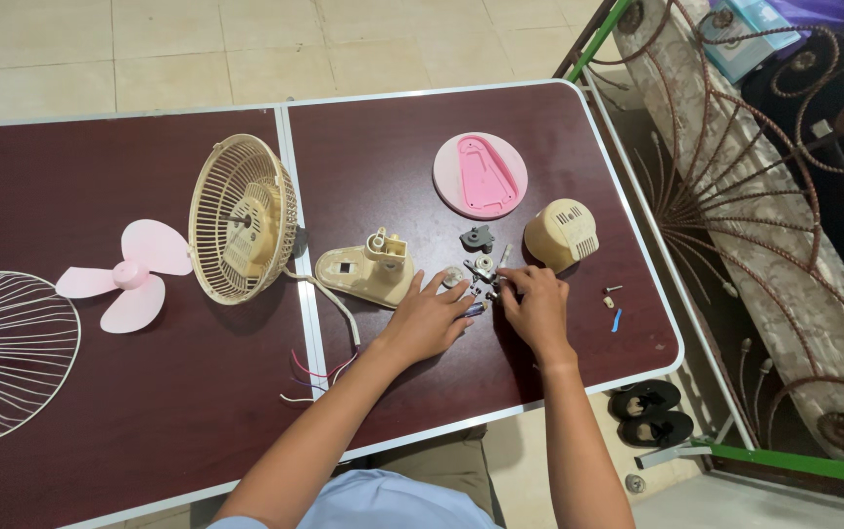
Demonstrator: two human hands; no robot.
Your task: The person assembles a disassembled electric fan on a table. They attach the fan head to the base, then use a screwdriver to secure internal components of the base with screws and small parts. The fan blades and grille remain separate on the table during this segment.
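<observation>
We are pinching a small grey metal gear mechanism (pixel 484 271) between left hand (pixel 430 318) and right hand (pixel 537 304) fingertips, steadying it beside the cream plastic fan neck housing (pixel 368 271).

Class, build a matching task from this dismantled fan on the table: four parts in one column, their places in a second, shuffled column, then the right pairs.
1. pink fan blade
2. wire grille
3. cream motor cover
4. pink base plate

A. far side of the table, right half
B. left edge of the table
C. just beyond the right hand
D. left of the cream rear guard

Pairs: 1-D, 2-B, 3-C, 4-A
</observation>
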